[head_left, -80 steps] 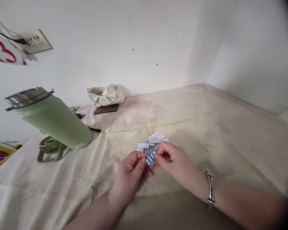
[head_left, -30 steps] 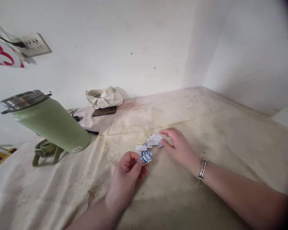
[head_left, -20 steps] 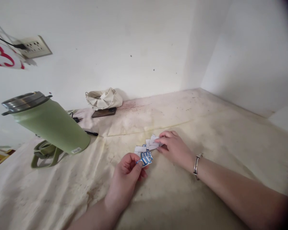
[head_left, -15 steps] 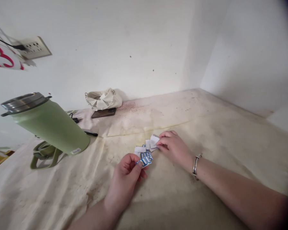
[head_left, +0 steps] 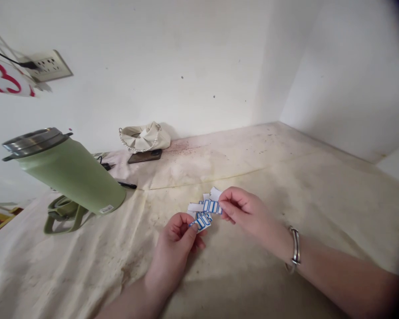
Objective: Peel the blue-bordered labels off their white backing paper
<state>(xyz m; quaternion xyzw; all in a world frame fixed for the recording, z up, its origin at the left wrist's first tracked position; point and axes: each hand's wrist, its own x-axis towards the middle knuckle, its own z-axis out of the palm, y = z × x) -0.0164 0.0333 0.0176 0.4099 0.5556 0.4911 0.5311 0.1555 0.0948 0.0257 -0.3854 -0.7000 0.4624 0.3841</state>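
Between thumb and fingers, my left hand pinches a small white paper slip with blue markings. My right hand, a silver bracelet on its wrist, pinches a second blue-marked paper slip, its printed side facing me. Several more slips lie in a loose pile just beyond both hands, among them a blank-looking white slip and another white slip at the far edge. The slips overlap, and my fingers hide parts of them.
A green tumbler stands on the left, with its green handled lid beside it. Behind lie a black pen, a dark phone and a white pouch with a beaded strap. A wrinkled cloth covers the table, and walls rise behind.
My right hand has turned the slip it pinches, so blue markings show where a white face was. That hand has rolled and shifted slightly right. My left hand holds nearly still.
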